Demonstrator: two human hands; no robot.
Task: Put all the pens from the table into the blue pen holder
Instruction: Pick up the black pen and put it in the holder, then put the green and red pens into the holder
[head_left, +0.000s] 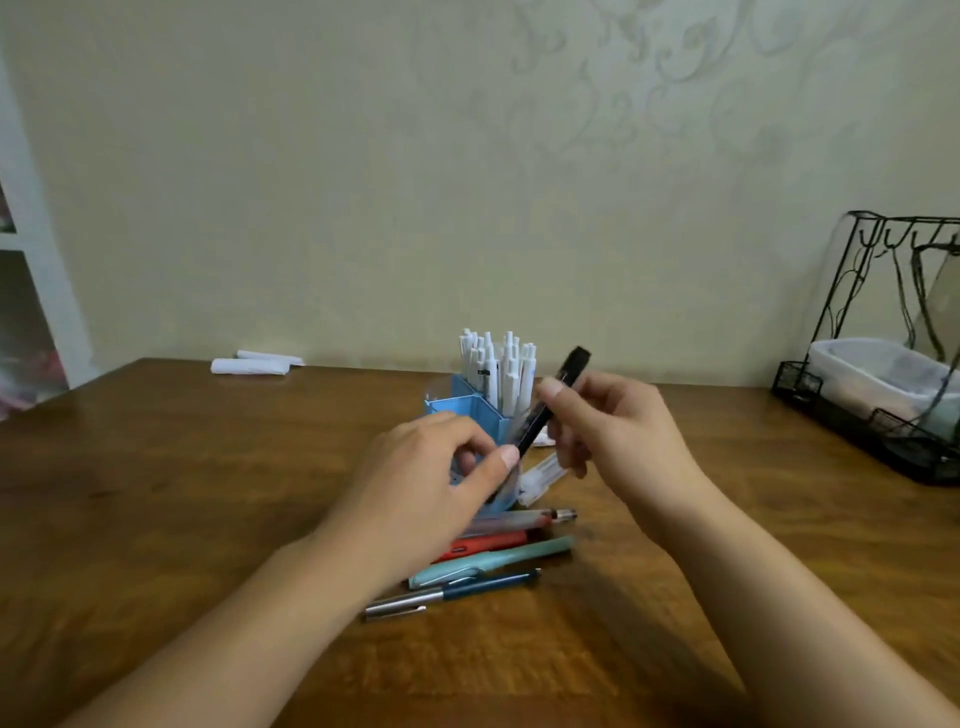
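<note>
Tabletop (156, 493), brown wood, is carrying everything and is running up against a pale patterned wall. Black wire rack (883, 364) is sitting at the far right edge, with a clear plastic tub (872, 374) inside it. My left hand (426, 478) and right hand (613, 431) are both hovering over the middle, sharing one black pen (550, 410): right thumb and fingers are pinching the upper part, left thumb is pressing on the lower end. The pen is tilting up to the right, off the wood, just in front of the blue pen holder (467, 410). The holder is standing upright behind my hands, partly hidden by them, with a bunch of white pens (498, 364) sticking out of its back compartment. Loose pens are lying near me, beside my left wrist: a frosted one (514, 519), a red one (488, 545), a mint one (509, 558) and a dark blue one with a silver cap (447, 595). Another white pen (540, 480) is lying beside the holder, under my right hand. Two white rolls (254, 362) are resting at the far edge.
</note>
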